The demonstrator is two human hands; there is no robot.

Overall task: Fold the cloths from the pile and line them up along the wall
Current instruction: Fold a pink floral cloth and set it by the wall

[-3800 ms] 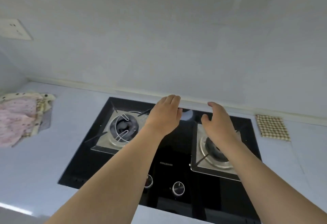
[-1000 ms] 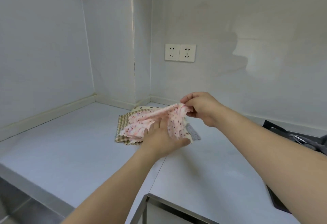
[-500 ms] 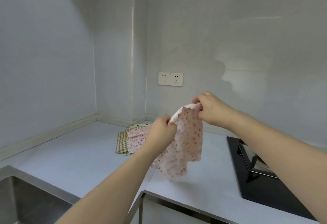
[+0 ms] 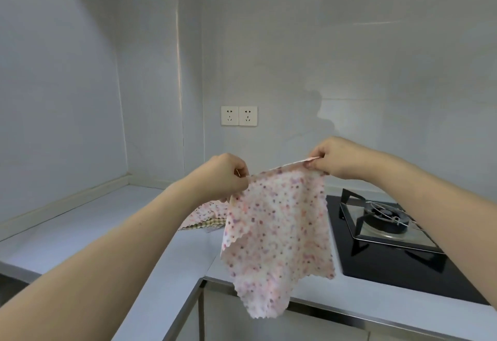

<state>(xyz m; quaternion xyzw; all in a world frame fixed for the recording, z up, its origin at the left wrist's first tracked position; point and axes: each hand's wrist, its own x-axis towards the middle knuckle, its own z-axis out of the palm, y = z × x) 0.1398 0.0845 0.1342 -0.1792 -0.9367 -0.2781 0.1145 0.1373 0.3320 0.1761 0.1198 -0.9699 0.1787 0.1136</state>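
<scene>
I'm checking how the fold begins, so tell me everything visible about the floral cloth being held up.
The floral cloth is thin, soft fabric, white with small pink and purple flowers and a scalloped edge. It hangs unfolded in the air in front of the counter edge, lower corners drooping unevenly. The left hand pinches one top corner, the right hand the other, pulling the top edge nearly taut. Nothing else touches it.

pale grey walls (image 4: 80, 71) meet at a far-left corner; 2 white sockets (image 4: 238, 116) on the far wall; grey countertop (image 4: 88, 222); black gas hob (image 4: 390, 246) right.
</scene>
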